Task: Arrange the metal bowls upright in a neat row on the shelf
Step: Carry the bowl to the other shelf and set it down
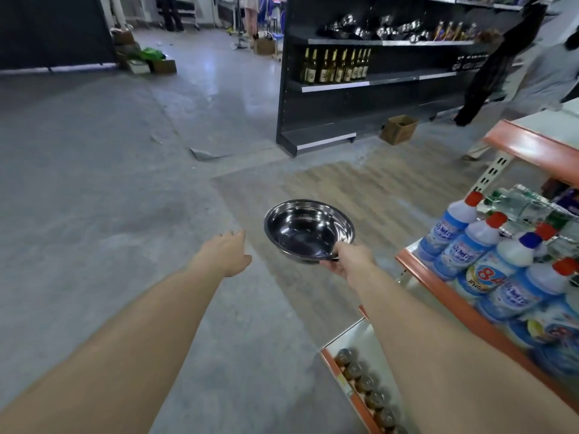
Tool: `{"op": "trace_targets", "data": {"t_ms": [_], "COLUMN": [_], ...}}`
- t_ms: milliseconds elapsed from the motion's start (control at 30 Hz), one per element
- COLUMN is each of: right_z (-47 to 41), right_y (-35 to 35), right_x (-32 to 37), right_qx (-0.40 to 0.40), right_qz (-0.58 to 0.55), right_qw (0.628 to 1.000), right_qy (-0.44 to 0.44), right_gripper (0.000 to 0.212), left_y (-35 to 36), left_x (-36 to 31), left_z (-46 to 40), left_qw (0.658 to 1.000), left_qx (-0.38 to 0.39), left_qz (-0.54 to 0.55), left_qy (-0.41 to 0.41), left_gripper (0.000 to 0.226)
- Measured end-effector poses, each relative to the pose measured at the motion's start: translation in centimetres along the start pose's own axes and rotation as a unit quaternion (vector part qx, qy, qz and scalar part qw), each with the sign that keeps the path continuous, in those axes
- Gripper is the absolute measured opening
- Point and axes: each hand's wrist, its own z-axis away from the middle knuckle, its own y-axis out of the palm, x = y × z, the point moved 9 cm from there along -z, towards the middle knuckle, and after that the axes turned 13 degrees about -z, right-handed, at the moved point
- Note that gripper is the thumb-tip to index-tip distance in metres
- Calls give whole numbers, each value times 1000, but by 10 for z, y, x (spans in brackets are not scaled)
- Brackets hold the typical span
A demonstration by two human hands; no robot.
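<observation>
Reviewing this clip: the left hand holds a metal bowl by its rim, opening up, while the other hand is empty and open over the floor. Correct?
Not quite. In the head view the right hand grips the bowl by its rim, opening up; the left hand is empty and open over the floor.

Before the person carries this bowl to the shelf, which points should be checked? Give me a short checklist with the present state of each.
1. Right hand grips the metal bowl at its near rim: ok.
2. Bowl held with its opening up: ok.
3. Left hand free, fingers straight: ok.
4. Floor between the person and the dark shelf: not ok, a cardboard box sits beside its base.
5. Free place among the bowls on the shelf: cannot tell, too far and blurred.
</observation>
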Motion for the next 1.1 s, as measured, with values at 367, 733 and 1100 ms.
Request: {"op": "trace_targets", "data": {"t_ms": [367,733,1100], "right_z": [-63,-252,-403], "right_y": [58,129,188], "right_x": [35,106,227], "right_qx": [-12,-35,-63], "right_qz": [-29,-8,-38], "right_qw": [999,999,997], "right_qy": [-25,4,-11], "right_gripper": [27,24,23], "left_y": [-50,-93,-192], "left_x": [-14,-28,-54], "left_z": [-107,-311,-488], "left_qw": [997,998,995], "left_qx": [-43,-12,-41], "left_qz": [-15,-35,-54], "left_qy": [55,45,72], "left_gripper": [58,55,53]}}
